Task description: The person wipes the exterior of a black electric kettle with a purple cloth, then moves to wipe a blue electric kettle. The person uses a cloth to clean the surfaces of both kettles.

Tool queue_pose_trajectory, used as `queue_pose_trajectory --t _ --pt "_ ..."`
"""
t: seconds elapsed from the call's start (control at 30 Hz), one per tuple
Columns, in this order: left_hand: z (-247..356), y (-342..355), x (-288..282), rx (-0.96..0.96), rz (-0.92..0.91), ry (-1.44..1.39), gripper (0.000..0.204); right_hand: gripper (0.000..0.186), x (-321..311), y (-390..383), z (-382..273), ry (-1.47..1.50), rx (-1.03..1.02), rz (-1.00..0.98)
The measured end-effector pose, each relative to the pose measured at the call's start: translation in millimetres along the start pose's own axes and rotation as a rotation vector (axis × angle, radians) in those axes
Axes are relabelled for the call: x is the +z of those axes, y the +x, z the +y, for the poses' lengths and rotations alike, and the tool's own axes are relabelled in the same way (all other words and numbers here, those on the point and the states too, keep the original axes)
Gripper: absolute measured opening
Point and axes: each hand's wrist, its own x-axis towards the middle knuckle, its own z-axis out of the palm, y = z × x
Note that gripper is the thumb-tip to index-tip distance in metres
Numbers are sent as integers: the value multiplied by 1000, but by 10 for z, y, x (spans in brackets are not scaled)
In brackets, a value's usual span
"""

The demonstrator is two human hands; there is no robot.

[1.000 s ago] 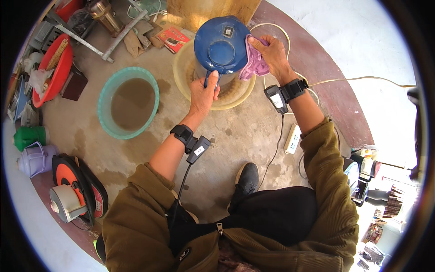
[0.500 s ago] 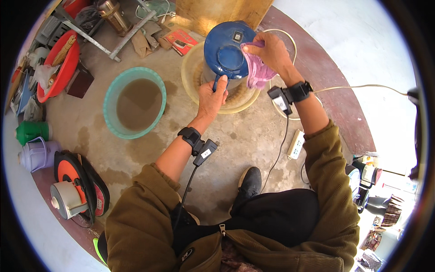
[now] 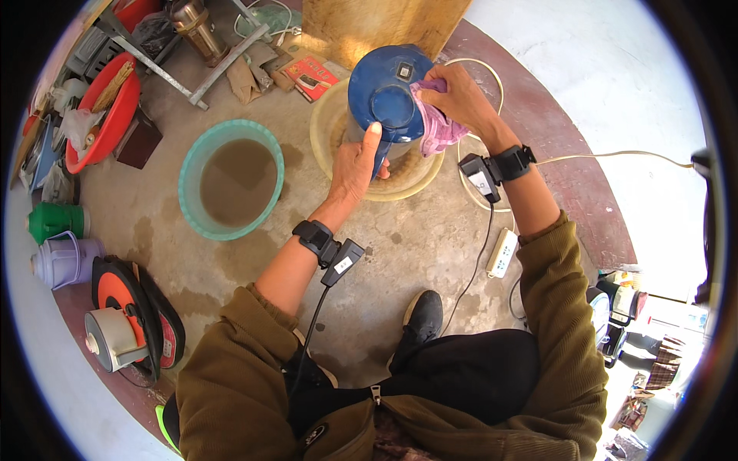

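Note:
A round blue-lidded jug (image 3: 393, 106) with a blue handle is held up over a pale yellow basin (image 3: 327, 146). My left hand (image 3: 357, 167) is closed around the handle, its thumb lying along the top. In my right hand (image 3: 463, 100) is a crumpled pink cloth (image 3: 440, 129), pinched against the right edge of the lid and hanging down the jug's side. The lid hides most of the jug's body, and the jug covers part of the basin.
To the left, a turquoise basin (image 3: 191, 201) holds murky water (image 3: 238, 182). A white power strip (image 3: 502, 253) lies on the floor by my right forearm, with cables around it. A wooden board (image 3: 377, 27) stands behind the yellow basin. A red basin (image 3: 115, 127) is at far left.
My right hand has moved slightly down, bringing the cloth onto the lid's right edge. My left hand still grips the handle, its thumb now higher over the top.

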Motion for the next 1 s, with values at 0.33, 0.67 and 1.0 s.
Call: queue_pose_trajectory --t 0.33,0.67,1.0 --pt "190 44 46 -80 25 101 83 36 -2 531 24 -40 203 -21" --pt "173 -5 81 -94 76 46 79 38 -79 229 -112 19 246 -193" --pt "21 27 88 -61 73 21 76 34 -84 564 -95 -129 240 -74"
